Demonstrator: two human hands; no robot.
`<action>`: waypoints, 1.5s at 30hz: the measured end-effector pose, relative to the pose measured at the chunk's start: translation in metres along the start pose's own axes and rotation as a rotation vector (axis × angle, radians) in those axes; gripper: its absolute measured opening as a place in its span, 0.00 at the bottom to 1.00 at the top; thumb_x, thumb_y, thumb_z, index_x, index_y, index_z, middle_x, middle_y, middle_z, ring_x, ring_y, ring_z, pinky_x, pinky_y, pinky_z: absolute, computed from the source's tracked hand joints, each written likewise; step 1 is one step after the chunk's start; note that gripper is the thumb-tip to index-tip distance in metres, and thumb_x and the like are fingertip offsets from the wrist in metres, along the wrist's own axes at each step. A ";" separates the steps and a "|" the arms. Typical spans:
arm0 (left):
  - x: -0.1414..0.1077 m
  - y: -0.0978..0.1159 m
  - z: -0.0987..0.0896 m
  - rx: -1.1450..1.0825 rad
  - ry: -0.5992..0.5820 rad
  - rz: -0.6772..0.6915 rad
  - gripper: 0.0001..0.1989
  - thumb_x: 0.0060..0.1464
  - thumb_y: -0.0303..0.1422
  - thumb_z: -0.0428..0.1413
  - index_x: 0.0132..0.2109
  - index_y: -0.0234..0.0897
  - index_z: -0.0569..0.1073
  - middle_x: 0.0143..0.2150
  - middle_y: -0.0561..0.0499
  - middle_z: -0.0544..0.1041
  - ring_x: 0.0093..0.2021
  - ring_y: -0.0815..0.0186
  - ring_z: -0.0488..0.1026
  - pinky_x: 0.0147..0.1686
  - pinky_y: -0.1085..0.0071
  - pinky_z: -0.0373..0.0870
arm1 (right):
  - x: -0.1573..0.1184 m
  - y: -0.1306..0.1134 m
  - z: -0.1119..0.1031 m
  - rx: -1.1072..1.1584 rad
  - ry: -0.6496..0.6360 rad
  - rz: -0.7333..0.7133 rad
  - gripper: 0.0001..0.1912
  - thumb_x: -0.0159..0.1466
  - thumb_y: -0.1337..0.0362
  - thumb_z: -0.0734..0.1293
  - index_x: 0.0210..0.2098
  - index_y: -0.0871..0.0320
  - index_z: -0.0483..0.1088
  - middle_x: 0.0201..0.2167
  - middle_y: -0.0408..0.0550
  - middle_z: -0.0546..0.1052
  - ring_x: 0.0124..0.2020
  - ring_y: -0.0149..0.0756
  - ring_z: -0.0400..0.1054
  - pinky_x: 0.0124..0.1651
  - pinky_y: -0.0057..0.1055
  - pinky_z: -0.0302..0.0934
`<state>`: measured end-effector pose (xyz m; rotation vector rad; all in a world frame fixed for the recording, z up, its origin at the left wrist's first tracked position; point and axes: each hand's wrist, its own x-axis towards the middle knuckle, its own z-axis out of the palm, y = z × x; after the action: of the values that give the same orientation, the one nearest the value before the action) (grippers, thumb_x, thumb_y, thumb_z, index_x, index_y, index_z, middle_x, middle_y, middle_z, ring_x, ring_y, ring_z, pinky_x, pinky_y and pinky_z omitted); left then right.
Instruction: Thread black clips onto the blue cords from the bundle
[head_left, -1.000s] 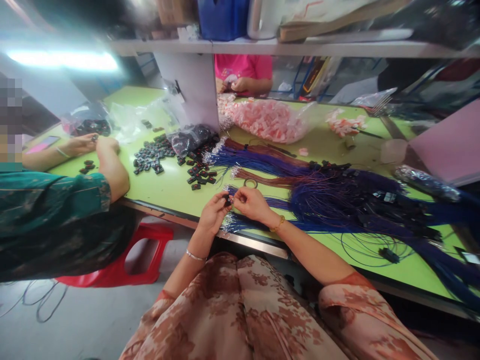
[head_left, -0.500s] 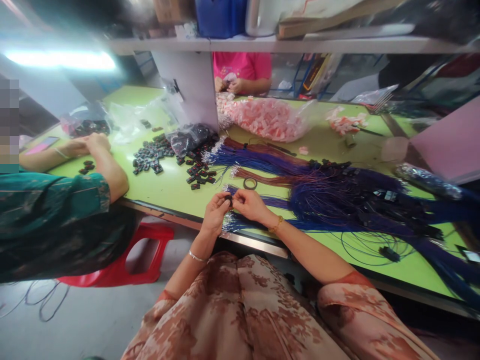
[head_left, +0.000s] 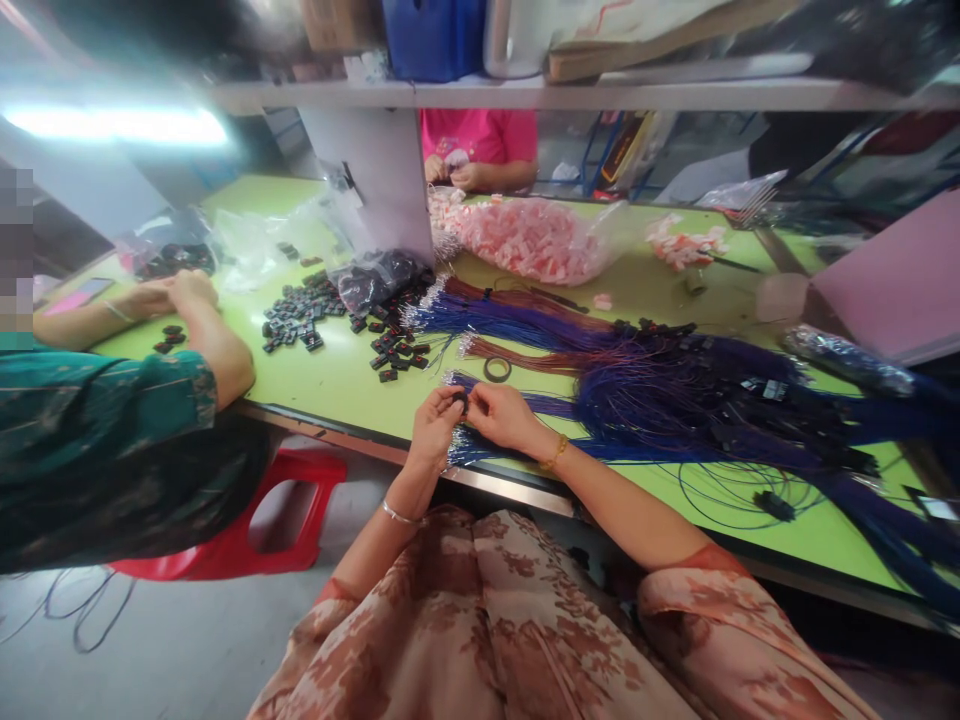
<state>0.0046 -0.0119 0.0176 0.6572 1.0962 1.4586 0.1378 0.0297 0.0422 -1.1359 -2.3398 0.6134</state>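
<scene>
Close to the table's front edge, my left hand [head_left: 436, 426] pinches a small black connector housing [head_left: 460, 400] between thumb and fingers. My right hand [head_left: 504, 415] meets it there, its fingertips closed at the housing; they seem to grip a thin wire, mostly hidden by the fingers. Beneath and beside both hands lie bundles of blue wires [head_left: 551, 405] with silvery terminal ends [head_left: 456, 450] pointing left. Beyond the hands is a bundle of brown wires [head_left: 517, 352], with a black ring-shaped tape roll [head_left: 497, 370] beside it. Loose black housings [head_left: 397, 352] lie to the upper left.
A large tangle of dark blue wires [head_left: 652, 400] covers the right side of the table. At the back lies a clear bag of pink pieces [head_left: 532, 240]. A co-worker in a green sleeve [head_left: 112, 400] sits at left, another in a pink shirt [head_left: 484, 140] opposite. A shelf [head_left: 450, 95] hangs above.
My hands stay together at the black housing, with only slight finger and wrist movement. The whole view has shifted a little.
</scene>
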 end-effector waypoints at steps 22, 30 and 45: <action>0.007 0.004 -0.013 -0.121 -0.019 -0.123 0.16 0.42 0.29 0.64 0.41 0.33 0.74 0.37 0.48 0.78 0.35 0.70 0.74 0.39 0.71 0.70 | 0.050 0.094 -0.040 -0.611 -0.098 0.195 0.13 0.65 0.65 0.57 0.40 0.59 0.72 0.40 0.55 0.75 0.42 0.41 0.67 0.39 0.31 0.52; 0.007 0.006 -0.012 -0.112 -0.020 -0.118 0.14 0.43 0.29 0.64 0.40 0.34 0.74 0.37 0.48 0.78 0.35 0.70 0.74 0.40 0.71 0.70 | 0.060 0.084 -0.042 -0.474 -0.067 0.229 0.13 0.64 0.64 0.58 0.40 0.62 0.71 0.35 0.55 0.77 0.34 0.38 0.67 0.36 0.29 0.50; 0.017 -0.003 0.010 -0.198 -0.061 -0.124 0.10 0.48 0.25 0.58 0.40 0.34 0.72 0.38 0.48 0.77 0.39 0.68 0.74 0.48 0.65 0.68 | 0.023 0.039 -0.028 0.214 0.023 -0.084 0.07 0.58 0.64 0.62 0.26 0.60 0.66 0.22 0.41 0.70 0.23 0.26 0.58 0.27 0.24 0.48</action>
<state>0.0112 0.0071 0.0163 0.4823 0.9152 1.4092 0.1655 0.0753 0.0470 -0.9386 -2.2275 0.7936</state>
